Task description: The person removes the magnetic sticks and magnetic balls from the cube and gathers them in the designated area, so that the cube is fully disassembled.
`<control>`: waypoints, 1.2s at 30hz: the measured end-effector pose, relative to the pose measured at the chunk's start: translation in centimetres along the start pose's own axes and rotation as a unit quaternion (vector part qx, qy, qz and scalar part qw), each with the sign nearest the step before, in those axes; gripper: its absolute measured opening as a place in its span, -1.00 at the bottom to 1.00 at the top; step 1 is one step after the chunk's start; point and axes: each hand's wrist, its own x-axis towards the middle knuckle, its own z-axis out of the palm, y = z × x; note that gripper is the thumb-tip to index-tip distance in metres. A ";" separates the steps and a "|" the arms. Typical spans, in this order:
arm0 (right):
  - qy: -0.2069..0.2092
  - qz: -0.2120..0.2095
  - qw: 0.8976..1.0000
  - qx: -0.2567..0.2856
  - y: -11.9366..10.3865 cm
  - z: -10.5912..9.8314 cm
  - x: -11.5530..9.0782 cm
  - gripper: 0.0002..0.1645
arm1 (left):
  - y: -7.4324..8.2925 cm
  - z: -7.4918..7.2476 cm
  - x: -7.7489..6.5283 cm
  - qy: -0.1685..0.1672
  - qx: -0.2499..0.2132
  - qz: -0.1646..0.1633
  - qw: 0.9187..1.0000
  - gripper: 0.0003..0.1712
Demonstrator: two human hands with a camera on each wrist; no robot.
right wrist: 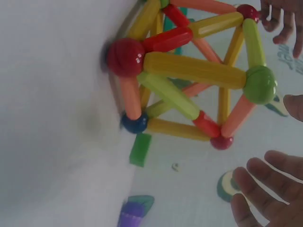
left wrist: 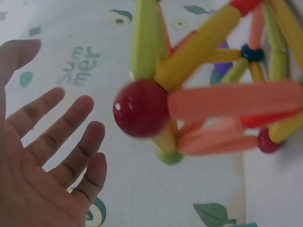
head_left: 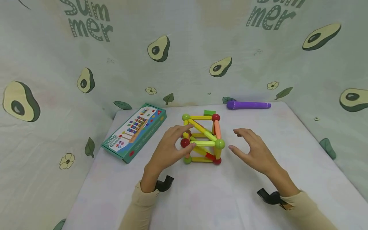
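A cube-shaped frame of magnetic sticks and balls [head_left: 203, 143] stands on the white-covered table. Its sticks are yellow, lime, orange and red, some running diagonally, with red, green and blue balls at the corners. My left hand [head_left: 168, 148] is at its left side, fingers spread beside a red ball [left wrist: 141, 109]; the left wrist view shows a gap between them. To the right of the frame is my right hand [head_left: 256, 153], fingers apart and holding nothing. In the right wrist view, its fingers lie away from a green corner ball [right wrist: 260, 85].
A teal game box [head_left: 133, 131] lies to the left. Behind the frame is a small green block [head_left: 209, 112]. A purple stick with a rounded head [head_left: 250, 105] lies at the table's back edge, before an avocado-print cloth [head_left: 184, 83]. Black straps are on both wrists.
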 end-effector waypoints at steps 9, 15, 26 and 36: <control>0.009 -0.060 0.998 0.029 -2.4 1.4 0.4 -0.24 | 0.2 0.5 0.8 -0.005 0.009 0.014 1.000 -0.41; 0.017 -0.088 0.996 0.024 -3.1 1.7 0.8 -0.20 | -0.8 -0.5 0.3 -0.033 0.029 -0.029 0.999 -0.41; 0.031 -0.090 0.995 0.011 -3.2 2.4 1.0 -0.24 | -3.1 -1.3 -1.2 -0.144 -0.061 -0.093 0.983 -0.43; 0.036 -0.098 0.994 0.026 -3.1 3.0 1.6 -0.35 | -3.0 -1.5 -0.5 -0.157 -0.069 -0.087 0.981 -0.44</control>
